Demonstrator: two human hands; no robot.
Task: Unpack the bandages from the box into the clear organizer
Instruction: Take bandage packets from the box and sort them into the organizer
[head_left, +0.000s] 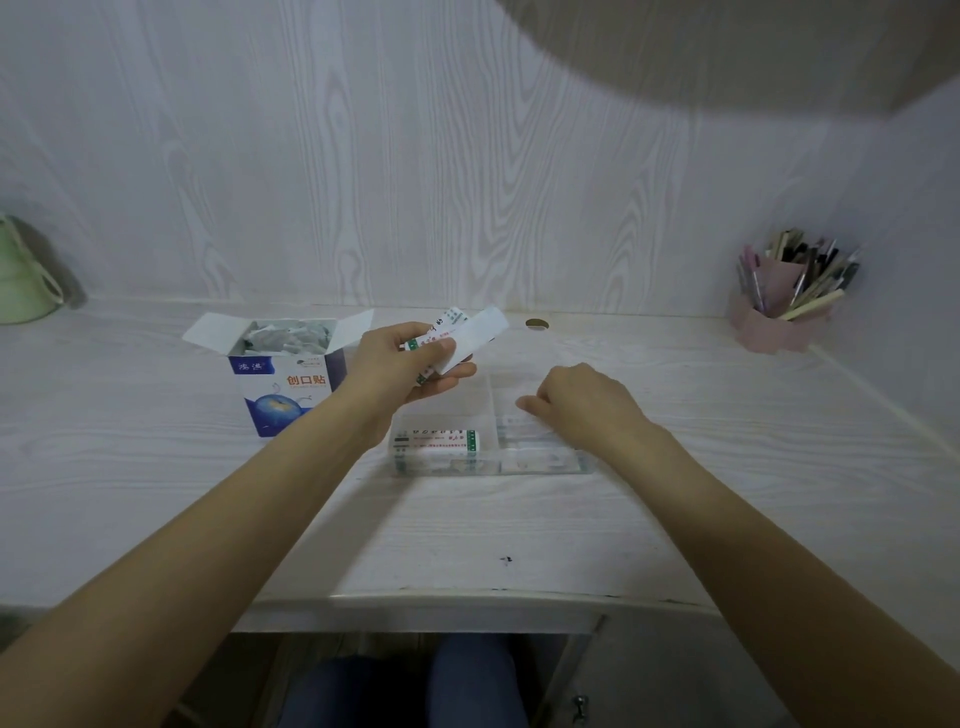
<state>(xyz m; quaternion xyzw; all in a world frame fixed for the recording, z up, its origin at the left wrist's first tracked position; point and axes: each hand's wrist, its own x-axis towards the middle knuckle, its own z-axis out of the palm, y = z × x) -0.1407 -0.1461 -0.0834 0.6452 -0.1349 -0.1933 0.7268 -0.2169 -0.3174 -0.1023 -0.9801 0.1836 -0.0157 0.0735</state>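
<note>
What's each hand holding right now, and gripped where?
Left hand grips a small stack of wrapped bandages by their lower ends, thumb on top. Right hand reaches into the clear organizer; whether it holds anything cannot be told.

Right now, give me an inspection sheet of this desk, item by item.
Surface: white wood-grain desk, small dark mark near the front edge.
Job's things: bandage box open, wrapped bandages inside; clear organizer holds a few bandages; small white carton in its left part.
Clutter: pink pen holder far right; green container far left.
Hands: left hand holds bandage strips; right hand rests on the organizer, fingers curled.
Cables: nothing seen; cable hole unused.
Surroundings: white wood-grain wall.
</note>
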